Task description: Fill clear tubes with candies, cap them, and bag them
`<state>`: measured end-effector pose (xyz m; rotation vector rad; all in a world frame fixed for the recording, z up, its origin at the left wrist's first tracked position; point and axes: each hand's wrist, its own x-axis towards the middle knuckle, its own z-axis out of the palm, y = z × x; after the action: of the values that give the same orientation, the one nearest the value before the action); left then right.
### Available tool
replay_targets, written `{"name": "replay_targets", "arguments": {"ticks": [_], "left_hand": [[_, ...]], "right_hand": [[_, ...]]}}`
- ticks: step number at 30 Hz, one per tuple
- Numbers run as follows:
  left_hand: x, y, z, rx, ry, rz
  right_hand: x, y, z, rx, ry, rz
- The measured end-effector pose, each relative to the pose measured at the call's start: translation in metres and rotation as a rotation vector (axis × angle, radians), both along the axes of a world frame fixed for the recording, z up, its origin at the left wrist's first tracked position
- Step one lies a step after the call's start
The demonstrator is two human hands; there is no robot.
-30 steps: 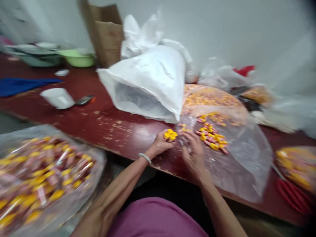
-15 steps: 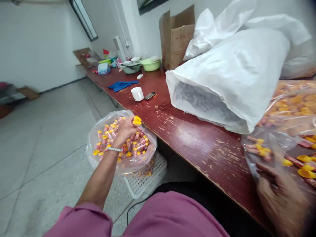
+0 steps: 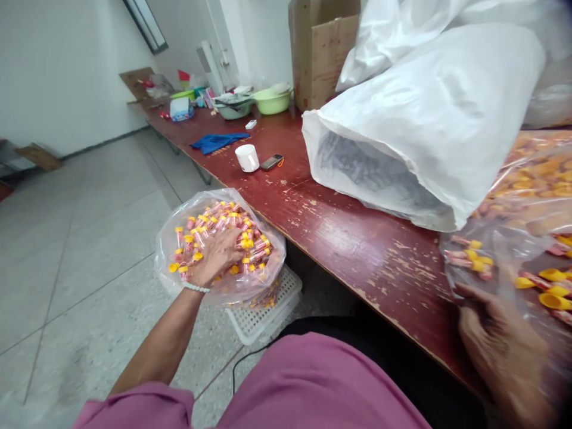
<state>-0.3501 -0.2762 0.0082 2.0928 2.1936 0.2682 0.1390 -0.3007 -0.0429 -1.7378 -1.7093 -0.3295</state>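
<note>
My left hand (image 3: 217, 255) lies palm down, fingers stretched out, on a heap of small clear tubes (image 3: 257, 255) with yellow caps and pink contents. They fill an open clear plastic bag (image 3: 172, 217) beside the table edge. A beaded bracelet (image 3: 196, 287) circles that wrist. At the right, my right hand (image 3: 504, 351) rests at the table's near edge, thumb and forefinger apart, by a clear plastic bag (image 3: 513, 247). Yellow-capped pieces (image 3: 480, 262) show through the plastic there. Some of the right fingers are hidden beneath the hand.
On the worn red table (image 3: 339, 244) lies a large white sack (image 3: 429, 119), its mouth facing me. Farther back are a white mug (image 3: 247, 158), a phone (image 3: 271, 162), a blue cloth (image 3: 218, 142), a green basin (image 3: 272, 102) and a cardboard box (image 3: 330, 53). A white crate (image 3: 254, 330) stands below the tube bag.
My left hand has moved down and left onto the heap. The yellow-capped tubes it held at the bag's far side are let go. My right hand has barely moved.
</note>
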Motion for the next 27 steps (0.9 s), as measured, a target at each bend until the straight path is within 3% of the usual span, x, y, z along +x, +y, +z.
{"name": "replay_targets", "arguments": {"ticks": [4,7,12,18,22,27], "left_hand": [[0.01,0.0,-0.005,-0.086,0.213,-0.005],[0.011,-0.003,0.001,-0.109,0.271,-0.073],[0.041,-0.018,0.012,0.028,0.261,-0.146],[0.093,-0.045,-0.014,0.113,0.285,-0.26],[0.092,-0.048,-0.02,0.059,0.278,-0.162],[0.078,-0.04,-0.002,0.15,-0.048,-0.035]], "right_hand": [[0.002,0.0,-0.003,-0.031,0.038,-0.005],[0.003,0.0,-0.004,-0.036,0.064,-0.017],[0.003,-0.001,-0.005,-0.061,0.102,-0.036],[0.004,-0.001,-0.005,-0.072,0.132,-0.052],[0.002,-0.001,-0.003,-0.073,0.16,-0.038],[0.001,-0.001,-0.002,-0.079,0.16,-0.035]]}}
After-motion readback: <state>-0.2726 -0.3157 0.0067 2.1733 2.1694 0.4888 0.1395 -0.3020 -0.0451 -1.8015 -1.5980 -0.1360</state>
